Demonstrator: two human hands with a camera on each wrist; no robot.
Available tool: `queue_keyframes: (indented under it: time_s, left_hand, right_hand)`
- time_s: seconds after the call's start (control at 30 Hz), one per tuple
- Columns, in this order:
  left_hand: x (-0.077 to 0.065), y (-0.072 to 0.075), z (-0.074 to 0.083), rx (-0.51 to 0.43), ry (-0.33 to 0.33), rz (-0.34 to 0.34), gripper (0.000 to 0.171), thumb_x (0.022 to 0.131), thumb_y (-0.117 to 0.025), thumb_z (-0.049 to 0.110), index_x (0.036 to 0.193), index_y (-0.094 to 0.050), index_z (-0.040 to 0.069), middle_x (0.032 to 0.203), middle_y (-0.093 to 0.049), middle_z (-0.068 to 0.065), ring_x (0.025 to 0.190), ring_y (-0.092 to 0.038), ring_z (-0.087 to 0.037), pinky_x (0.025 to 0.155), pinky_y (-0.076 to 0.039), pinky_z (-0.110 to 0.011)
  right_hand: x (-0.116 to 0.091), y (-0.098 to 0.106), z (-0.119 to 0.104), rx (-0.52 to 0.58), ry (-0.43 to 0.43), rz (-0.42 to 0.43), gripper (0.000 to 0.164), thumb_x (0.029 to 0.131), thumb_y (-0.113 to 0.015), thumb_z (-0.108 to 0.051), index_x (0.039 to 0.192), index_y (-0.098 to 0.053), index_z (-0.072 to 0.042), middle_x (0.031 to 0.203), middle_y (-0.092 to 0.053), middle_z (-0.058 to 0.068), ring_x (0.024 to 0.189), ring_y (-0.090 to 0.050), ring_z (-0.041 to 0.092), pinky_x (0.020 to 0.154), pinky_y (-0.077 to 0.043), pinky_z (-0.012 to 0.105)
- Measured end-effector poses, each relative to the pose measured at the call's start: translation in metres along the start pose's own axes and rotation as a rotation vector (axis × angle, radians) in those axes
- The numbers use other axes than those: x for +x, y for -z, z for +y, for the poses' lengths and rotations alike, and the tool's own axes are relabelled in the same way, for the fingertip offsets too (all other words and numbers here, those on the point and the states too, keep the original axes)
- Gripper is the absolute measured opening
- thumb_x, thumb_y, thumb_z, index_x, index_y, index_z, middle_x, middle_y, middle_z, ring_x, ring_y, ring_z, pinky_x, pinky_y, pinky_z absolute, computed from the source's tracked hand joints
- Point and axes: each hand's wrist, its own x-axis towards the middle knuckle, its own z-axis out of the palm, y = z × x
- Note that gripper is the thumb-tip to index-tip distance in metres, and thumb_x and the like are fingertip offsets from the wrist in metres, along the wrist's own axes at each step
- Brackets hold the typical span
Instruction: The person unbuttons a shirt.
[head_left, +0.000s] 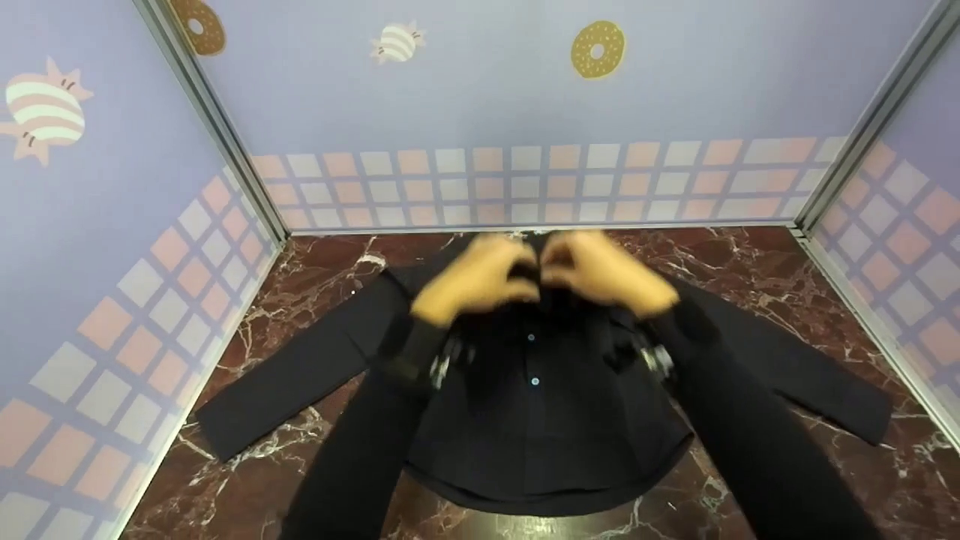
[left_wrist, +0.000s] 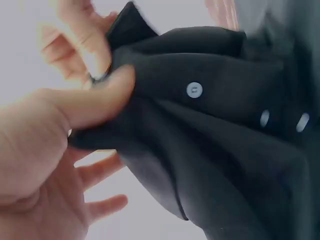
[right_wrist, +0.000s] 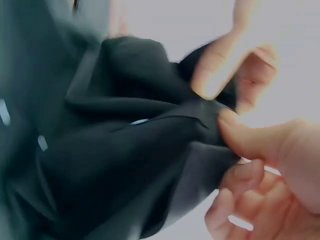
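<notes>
A black button-up shirt (head_left: 540,450) lies front up, with both sleeves spread outward. At its collar end, my left hand (head_left: 480,276) and right hand (head_left: 600,271) meet close together, blurred in the head view. In the left wrist view, the left thumb and fingers pinch the collar fabric (left_wrist: 135,37), which is lifted. A pale button (left_wrist: 194,90) shows on the front band near the thumb. From the right wrist, my right hand (right_wrist: 285,170) also pinches the black cloth (right_wrist: 140,170) by the collar. Whether the top button is fastened is hidden by the fingers.
Under the shirt is a dark red marbled table (head_left: 315,420). Patterned panels stand around it, the back wall (head_left: 480,97) close behind the collar. The left sleeve (head_left: 300,367) and right sleeve (head_left: 780,360) reach toward the side walls.
</notes>
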Motion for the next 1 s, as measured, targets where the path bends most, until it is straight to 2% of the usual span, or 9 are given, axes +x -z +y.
queue_keyframes:
  time_s: [0.1, 0.17, 0.3, 0.4, 0.47, 0.57, 0.7, 0.9, 1.0]
  left_hand:
    - [-0.032, -0.037, 0.011, -0.21, -0.072, -0.012, 0.026, 0.082, -0.071, 0.034, 0.097, -0.067, 0.013, 0.092, -0.061, 0.006, 0.087, -0.053, -0.01, 0.086, -0.04, -0.027]
    - [-0.049, -0.061, 0.02, -0.298, -0.072, -0.018, 0.02, 0.083, -0.071, 0.029, 0.094, -0.067, 0.013, 0.09, -0.061, 0.006, 0.084, -0.055, -0.008, 0.08, -0.043, -0.024]
    - [-0.071, -0.102, 0.029, -0.331, 0.033, -0.051, 0.014, 0.087, -0.066, 0.031, 0.093, -0.064, 0.018, 0.09, -0.057, 0.009, 0.082, -0.054, -0.007, 0.077, -0.044, -0.026]
    - [-0.08, -0.122, 0.03, -0.355, 0.128, -0.036, 0.014, 0.09, -0.062, 0.035, 0.094, -0.062, 0.022, 0.092, -0.055, 0.009, 0.082, -0.053, -0.009, 0.075, -0.043, -0.029]
    - [-0.084, -0.132, 0.029, -0.418, 0.186, -0.009, 0.013, 0.09, -0.061, 0.035, 0.095, -0.062, 0.023, 0.093, -0.057, 0.01, 0.082, -0.055, -0.009, 0.074, -0.044, -0.03]
    - [-0.089, -0.144, 0.026, -0.563, 0.248, 0.03, 0.012, 0.09, -0.062, 0.034, 0.096, -0.063, 0.024, 0.097, -0.061, 0.011, 0.087, -0.057, -0.008, 0.078, -0.045, -0.029]
    - [-0.097, -0.153, 0.023, -0.706, 0.276, 0.094, 0.016, 0.088, -0.064, 0.034, 0.1, -0.066, 0.024, 0.103, -0.063, 0.01, 0.095, -0.058, -0.007, 0.086, -0.045, -0.031]
    - [-0.104, -0.16, 0.025, -0.732, 0.279, 0.197, 0.02, 0.089, -0.063, 0.033, 0.102, -0.069, 0.019, 0.101, -0.065, 0.009, 0.095, -0.059, -0.009, 0.086, -0.045, -0.03]
    - [-0.102, -0.164, 0.027, -0.742, 0.313, 0.242, 0.016, 0.091, -0.061, 0.028, 0.098, -0.069, 0.017, 0.097, -0.065, 0.008, 0.091, -0.059, -0.009, 0.083, -0.045, -0.029]
  right_hand:
    - [-0.035, -0.03, 0.007, 0.116, -0.003, -0.068, 0.005, 0.084, -0.07, -0.017, 0.088, -0.068, -0.017, 0.082, -0.065, -0.011, 0.074, -0.06, 0.007, 0.072, -0.05, 0.028]
    - [-0.058, -0.052, 0.01, 0.17, -0.012, -0.076, 0.005, 0.083, -0.071, -0.016, 0.087, -0.068, -0.016, 0.081, -0.065, -0.011, 0.073, -0.061, 0.007, 0.071, -0.05, 0.028]
    - [-0.089, -0.095, 0.018, 0.201, -0.104, -0.034, 0.007, 0.085, -0.069, -0.021, 0.086, -0.063, -0.017, 0.08, -0.062, -0.009, 0.067, -0.058, 0.007, 0.064, -0.049, 0.027]
    - [-0.102, -0.118, 0.024, 0.211, -0.169, 0.019, 0.013, 0.088, -0.064, -0.029, 0.088, -0.058, -0.018, 0.078, -0.057, -0.005, 0.055, -0.055, 0.008, 0.054, -0.048, 0.027]
    - [-0.108, -0.129, 0.027, 0.251, -0.198, 0.043, 0.015, 0.09, -0.061, -0.034, 0.092, -0.057, -0.02, 0.079, -0.055, -0.004, 0.05, -0.054, 0.01, 0.049, -0.047, 0.027]
    - [-0.115, -0.143, 0.03, 0.354, -0.223, 0.078, 0.014, 0.091, -0.059, -0.034, 0.097, -0.058, -0.022, 0.082, -0.056, -0.002, 0.046, -0.053, 0.014, 0.043, -0.047, 0.03]
    - [-0.119, -0.155, 0.032, 0.434, -0.248, 0.15, 0.01, 0.093, -0.057, -0.03, 0.097, -0.06, -0.022, 0.086, -0.057, -0.003, 0.047, -0.053, 0.017, 0.042, -0.047, 0.031]
    - [-0.117, -0.166, 0.031, 0.375, -0.231, 0.236, 0.009, 0.093, -0.057, -0.028, 0.094, -0.061, -0.02, 0.088, -0.056, -0.004, 0.052, -0.053, 0.013, 0.047, -0.047, 0.029]
    - [-0.117, -0.166, 0.03, 0.308, -0.191, 0.353, 0.012, 0.09, -0.062, -0.027, 0.098, -0.062, -0.019, 0.095, -0.056, -0.006, 0.057, -0.051, 0.01, 0.05, -0.045, 0.026]
